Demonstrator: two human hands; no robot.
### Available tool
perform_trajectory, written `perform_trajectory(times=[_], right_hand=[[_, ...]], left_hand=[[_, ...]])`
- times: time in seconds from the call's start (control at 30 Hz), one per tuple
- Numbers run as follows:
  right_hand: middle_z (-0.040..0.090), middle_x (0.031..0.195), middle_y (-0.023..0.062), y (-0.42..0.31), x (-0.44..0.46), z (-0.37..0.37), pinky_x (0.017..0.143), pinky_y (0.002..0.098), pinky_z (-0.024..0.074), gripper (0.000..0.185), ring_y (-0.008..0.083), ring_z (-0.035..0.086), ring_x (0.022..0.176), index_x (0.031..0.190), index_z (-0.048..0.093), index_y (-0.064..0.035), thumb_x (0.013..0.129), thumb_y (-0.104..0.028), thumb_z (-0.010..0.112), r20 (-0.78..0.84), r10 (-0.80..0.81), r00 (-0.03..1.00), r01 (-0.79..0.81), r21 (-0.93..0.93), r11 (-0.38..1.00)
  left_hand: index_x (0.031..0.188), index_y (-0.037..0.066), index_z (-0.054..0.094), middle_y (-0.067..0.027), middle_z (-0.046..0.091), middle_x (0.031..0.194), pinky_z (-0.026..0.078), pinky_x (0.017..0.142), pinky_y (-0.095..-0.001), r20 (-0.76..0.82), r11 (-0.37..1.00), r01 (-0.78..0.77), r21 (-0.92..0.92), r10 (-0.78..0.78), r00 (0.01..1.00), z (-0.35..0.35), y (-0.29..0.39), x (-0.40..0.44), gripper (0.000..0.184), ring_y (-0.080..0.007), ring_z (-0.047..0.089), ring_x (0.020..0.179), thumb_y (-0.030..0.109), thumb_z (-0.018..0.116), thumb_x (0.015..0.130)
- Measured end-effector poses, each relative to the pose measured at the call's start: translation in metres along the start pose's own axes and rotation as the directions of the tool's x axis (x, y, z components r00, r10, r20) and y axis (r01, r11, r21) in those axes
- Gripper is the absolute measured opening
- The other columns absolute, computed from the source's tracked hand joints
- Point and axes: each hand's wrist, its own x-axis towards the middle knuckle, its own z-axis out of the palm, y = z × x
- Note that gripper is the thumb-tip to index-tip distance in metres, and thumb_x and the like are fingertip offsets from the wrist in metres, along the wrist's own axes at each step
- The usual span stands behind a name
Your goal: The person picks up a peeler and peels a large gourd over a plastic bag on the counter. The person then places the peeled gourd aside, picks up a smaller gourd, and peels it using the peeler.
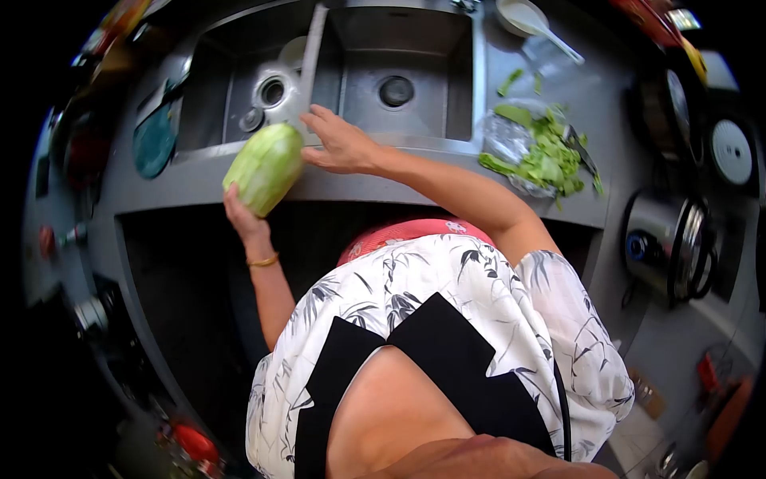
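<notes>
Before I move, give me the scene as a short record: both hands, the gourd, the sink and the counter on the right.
Left hand: gripping the lower end of the pale green gourd; hand at
Right hand: open, beside the gourd's upper part; contact unclear
Gourd position: tilted, over the counter's front edge and the left basin
Right basin: round drain in its floor
Right counter: green scraps and clear plastic

At the right of the worktop [592, 89] stands a steel-sided appliance [656, 239] with a black handle, a round white disc [731, 152] shows beyond it, a pale bowl [517, 14] with a white-handled utensil [563, 46] sits right of the sink [479, 80], and a teal item [154, 145] lies left.
</notes>
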Motion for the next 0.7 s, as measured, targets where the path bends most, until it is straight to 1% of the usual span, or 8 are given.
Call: perform_trajectory(times=[0.1,0.17,0.23,0.27,0.4,0.57,0.63,0.7], right_hand=[[0.052,0.123,0.0216,0.017,-0.061,-0.059,0.095,0.0419,0.0415,0.044,0.0366,0.051,0.113,0.12,0.051,0.0021,0.079,-0.011,0.061,-0.171,-0.234,0.957,0.197,-0.205,0.959],[0.058,0.116,0.0176,0.03,-0.112,-0.117,0.091,0.0399,0.044,0.039,0.0329,0.057,0.105,0.114,0.056,0.0007,0.076,-0.003,0.062,-0.292,-0.224,0.93,0.132,-0.302,0.944],[0.064,0.105,0.0157,0.056,-0.169,-0.172,0.087,0.036,0.0461,0.032,0.0306,0.061,0.097,0.106,0.061,0.0001,0.074,0.002,0.061,-0.497,-0.125,0.859,-0.084,-0.377,0.922],[0.064,0.102,0.0155,0.069,-0.2,-0.198,0.084,0.0343,0.0472,0.031,0.03,0.061,0.097,0.105,0.062,0.0001,0.074,0.001,0.061,-0.599,-0.045,0.799,-0.213,-0.353,0.911],[0.062,0.104,0.0179,0.136,-0.301,-0.279,0.085,0.0429,0.0453,0.033,0.0354,0.056,0.097,0.108,0.06,-0.0018,0.076,-0.004,0.052,-0.743,0.098,0.662,-0.634,-0.485,0.602],[0.057,0.118,0.0134,0.155,-0.307,-0.315,0.089,0.0476,0.0423,0.041,0.0344,0.049,0.112,0.116,0.054,-0.0061,0.075,-0.003,0.051,-0.557,0.287,0.78,-0.624,-0.656,0.424],[0.056,0.114,0.0126,0.153,-0.295,-0.325,0.088,0.0492,0.0423,0.036,0.0338,0.05,0.111,0.11,0.053,-0.0065,0.075,-0.003,0.052,-0.48,0.438,0.76,-0.636,-0.687,0.35],[0.057,0.11,0.0123,0.158,-0.29,-0.333,0.085,0.0495,0.0431,0.031,0.0335,0.051,0.108,0.105,0.053,-0.0073,0.075,-0.004,0.053,-0.433,0.5,0.75,-0.625,-0.71,0.324]], left_hand=[[0.123,-0.001,0.05,-0.0143,0.057,0.117,0.044,0.092,-0.0374,0.078,0.991,0.104,-0.082,-0.098,0.992,-0.001,0.021,0.0,0.045,-0.0266,0.057,0.104,0.03,0.049,0.091],[0.126,-0.003,0.047,-0.0155,0.057,0.118,0.043,0.092,-0.0382,-0.057,0.989,-0.069,0.128,0.077,0.995,-0.005,0.025,0.007,0.05,-0.0278,0.057,0.103,0.032,0.05,0.091],[0.129,-0.004,0.044,-0.0162,0.057,0.117,0.044,0.09,-0.038,-0.005,0.35,-0.355,0.867,0.718,0.696,0.012,0.039,-0.004,0.054,-0.0275,0.057,0.101,0.034,0.049,0.091],[0.125,-0.005,0.047,-0.0159,0.057,0.113,0.045,0.088,-0.0356,0.131,0.17,-0.435,0.884,0.804,0.58,0.049,0.057,-0.027,0.045,-0.0257,0.057,0.1,0.025,0.051,0.091],[0.117,0.0,0.059,-0.0123,0.058,0.115,0.045,0.086,-0.0312,0.502,0.62,-0.672,0.405,0.464,0.73,0.184,0.041,-0.07,0.03,-0.0205,0.057,0.099,0.011,0.057,0.089],[0.11,0.003,0.065,-0.0135,0.067,0.097,0.051,0.076,-0.0319,0.901,0.532,-0.821,0.21,0.221,0.373,0.361,-0.071,-0.101,0.035,-0.0227,0.066,0.083,0.02,0.065,0.079],[0.102,0.0,0.066,-0.0179,0.067,0.098,0.051,0.079,-0.0368,0.898,0.531,-0.778,0.335,0.069,0.434,0.412,-0.117,-0.105,0.038,-0.0302,0.066,0.086,0.024,0.068,0.072],[0.098,-0.003,0.064,-0.022,0.066,0.097,0.051,0.08,-0.0394,0.901,0.259,-0.866,0.427,-0.045,0.431,0.443,-0.129,-0.12,0.041,-0.0349,0.064,0.089,0.024,0.07,0.068]])
